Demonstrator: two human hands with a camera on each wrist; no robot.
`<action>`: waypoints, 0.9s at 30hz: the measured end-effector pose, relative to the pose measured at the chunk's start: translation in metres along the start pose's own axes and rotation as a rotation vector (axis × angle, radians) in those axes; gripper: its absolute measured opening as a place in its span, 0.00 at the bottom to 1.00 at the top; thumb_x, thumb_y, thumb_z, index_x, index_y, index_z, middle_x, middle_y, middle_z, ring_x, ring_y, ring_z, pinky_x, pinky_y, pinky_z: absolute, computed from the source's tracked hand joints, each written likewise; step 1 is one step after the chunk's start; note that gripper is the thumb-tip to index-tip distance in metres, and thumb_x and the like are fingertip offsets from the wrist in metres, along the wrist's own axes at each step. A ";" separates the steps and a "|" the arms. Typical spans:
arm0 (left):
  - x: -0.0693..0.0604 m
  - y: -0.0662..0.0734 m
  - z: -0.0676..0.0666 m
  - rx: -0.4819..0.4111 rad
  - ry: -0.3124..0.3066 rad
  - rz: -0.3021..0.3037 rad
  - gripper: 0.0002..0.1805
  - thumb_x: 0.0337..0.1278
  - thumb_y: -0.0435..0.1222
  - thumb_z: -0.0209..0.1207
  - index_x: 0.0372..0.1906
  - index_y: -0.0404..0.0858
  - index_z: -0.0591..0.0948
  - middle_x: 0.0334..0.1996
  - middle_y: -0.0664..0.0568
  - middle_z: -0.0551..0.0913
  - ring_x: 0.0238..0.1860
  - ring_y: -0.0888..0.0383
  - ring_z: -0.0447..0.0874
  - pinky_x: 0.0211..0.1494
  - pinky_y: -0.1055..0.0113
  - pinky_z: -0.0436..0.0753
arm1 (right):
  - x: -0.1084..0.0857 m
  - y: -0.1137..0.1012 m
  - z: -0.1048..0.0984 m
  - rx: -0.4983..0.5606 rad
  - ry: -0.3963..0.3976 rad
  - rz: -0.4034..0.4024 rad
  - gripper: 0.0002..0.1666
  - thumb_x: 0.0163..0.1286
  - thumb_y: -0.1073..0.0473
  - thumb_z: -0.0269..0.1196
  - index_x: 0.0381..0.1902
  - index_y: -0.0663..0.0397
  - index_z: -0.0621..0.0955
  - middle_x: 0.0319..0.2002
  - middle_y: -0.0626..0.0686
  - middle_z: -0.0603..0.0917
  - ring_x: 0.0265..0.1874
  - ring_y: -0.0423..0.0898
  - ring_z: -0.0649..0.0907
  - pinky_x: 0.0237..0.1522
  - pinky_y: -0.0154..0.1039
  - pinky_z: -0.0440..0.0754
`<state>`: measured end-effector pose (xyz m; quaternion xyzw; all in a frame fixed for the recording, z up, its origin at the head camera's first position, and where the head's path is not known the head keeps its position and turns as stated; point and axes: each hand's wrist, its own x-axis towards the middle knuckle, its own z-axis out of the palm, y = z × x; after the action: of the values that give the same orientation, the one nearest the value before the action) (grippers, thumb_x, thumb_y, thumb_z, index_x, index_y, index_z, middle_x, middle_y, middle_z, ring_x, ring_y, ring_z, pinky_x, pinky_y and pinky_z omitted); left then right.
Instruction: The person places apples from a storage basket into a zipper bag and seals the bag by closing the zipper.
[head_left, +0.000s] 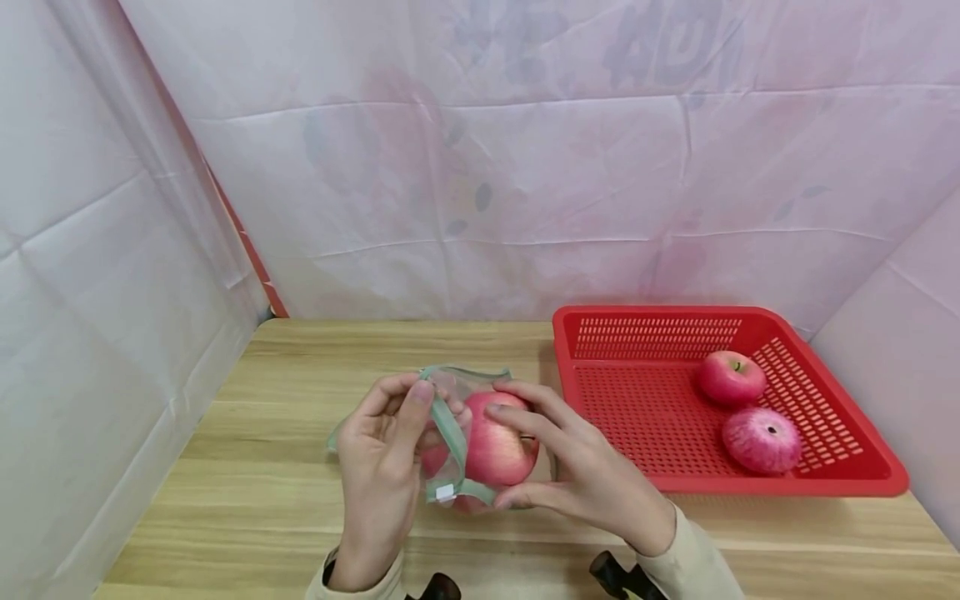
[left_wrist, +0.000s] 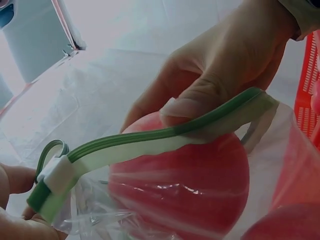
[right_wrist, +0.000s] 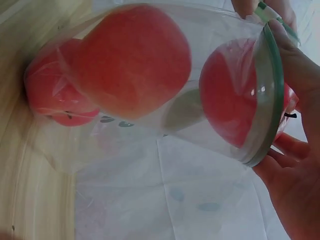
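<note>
A clear zip bag with a green zip edge and a white slider stands over the table. My left hand pinches its rim with thumb and fingers. In my right hand I grip a red apple at the bag's mouth. The right wrist view shows this apple partly inside the bag, its stem end past the green edge. Deeper in the bag lie an apple and another red fruit against the wooden table.
A red plastic basket stands on the table at the right. It holds an apple and a streaked pink-purple fruit. White printed sheets hang behind and at both sides.
</note>
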<state>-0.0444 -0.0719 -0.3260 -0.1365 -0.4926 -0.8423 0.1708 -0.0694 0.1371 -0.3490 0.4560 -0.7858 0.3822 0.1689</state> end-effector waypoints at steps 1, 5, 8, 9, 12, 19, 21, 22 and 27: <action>0.000 0.000 0.000 -0.009 0.000 0.005 0.07 0.74 0.23 0.52 0.45 0.29 0.80 0.34 0.46 0.86 0.33 0.55 0.91 0.38 0.64 0.90 | 0.001 0.001 0.001 0.001 0.008 -0.025 0.44 0.59 0.41 0.73 0.69 0.52 0.74 0.69 0.59 0.72 0.63 0.50 0.77 0.61 0.28 0.79; 0.001 0.000 0.000 -0.038 -0.002 0.020 0.08 0.73 0.23 0.51 0.45 0.30 0.81 0.34 0.47 0.86 0.33 0.56 0.91 0.37 0.65 0.90 | 0.003 0.003 0.004 0.009 0.075 -0.128 0.40 0.61 0.43 0.71 0.65 0.58 0.77 0.64 0.62 0.75 0.61 0.52 0.79 0.61 0.29 0.79; 0.001 0.000 -0.001 -0.045 -0.004 0.020 0.08 0.73 0.23 0.52 0.44 0.31 0.81 0.33 0.48 0.86 0.33 0.56 0.91 0.37 0.66 0.90 | 0.004 0.006 0.006 0.010 0.104 -0.189 0.34 0.63 0.46 0.70 0.61 0.60 0.79 0.61 0.63 0.76 0.62 0.53 0.79 0.59 0.31 0.82; 0.001 0.000 -0.001 -0.046 -0.005 0.019 0.08 0.73 0.23 0.52 0.44 0.32 0.81 0.33 0.49 0.86 0.33 0.57 0.91 0.37 0.66 0.90 | 0.004 0.006 0.006 -0.001 0.109 -0.201 0.32 0.64 0.47 0.70 0.60 0.60 0.79 0.60 0.63 0.77 0.62 0.53 0.79 0.57 0.31 0.83; 0.000 0.000 -0.001 -0.087 -0.016 0.032 0.08 0.73 0.22 0.51 0.45 0.30 0.81 0.34 0.47 0.86 0.34 0.56 0.91 0.38 0.65 0.90 | 0.004 0.007 0.007 -0.062 0.124 -0.210 0.30 0.65 0.47 0.70 0.58 0.60 0.80 0.57 0.62 0.78 0.60 0.54 0.79 0.57 0.31 0.84; -0.002 0.003 -0.003 -0.104 0.000 0.036 0.09 0.74 0.22 0.49 0.45 0.32 0.80 0.36 0.48 0.86 0.34 0.58 0.91 0.42 0.60 0.90 | 0.003 0.007 0.002 -0.238 0.219 -0.196 0.34 0.62 0.35 0.68 0.52 0.56 0.83 0.52 0.59 0.81 0.51 0.51 0.81 0.55 0.31 0.80; -0.002 0.004 -0.004 -0.111 0.006 0.045 0.10 0.74 0.22 0.49 0.45 0.32 0.80 0.36 0.48 0.86 0.34 0.58 0.91 0.42 0.59 0.90 | 0.003 0.007 -0.002 -0.246 0.221 -0.198 0.35 0.61 0.33 0.67 0.52 0.56 0.83 0.52 0.58 0.82 0.49 0.50 0.81 0.53 0.31 0.80; -0.002 0.005 -0.005 -0.114 0.011 0.045 0.10 0.74 0.21 0.49 0.45 0.32 0.80 0.36 0.48 0.86 0.34 0.58 0.91 0.42 0.60 0.90 | 0.003 0.006 -0.003 -0.244 0.219 -0.200 0.36 0.61 0.33 0.67 0.53 0.56 0.83 0.52 0.58 0.82 0.49 0.50 0.82 0.53 0.30 0.80; -0.001 0.008 -0.005 -0.123 0.019 0.055 0.11 0.74 0.22 0.48 0.44 0.34 0.81 0.35 0.50 0.86 0.34 0.59 0.91 0.42 0.61 0.90 | 0.004 0.005 -0.014 -0.242 0.195 -0.196 0.36 0.60 0.33 0.67 0.53 0.55 0.84 0.53 0.58 0.82 0.51 0.50 0.82 0.59 0.28 0.77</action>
<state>-0.0402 -0.0797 -0.3226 -0.1523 -0.4341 -0.8674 0.1898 -0.0771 0.1472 -0.3396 0.4675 -0.7577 0.3092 0.3343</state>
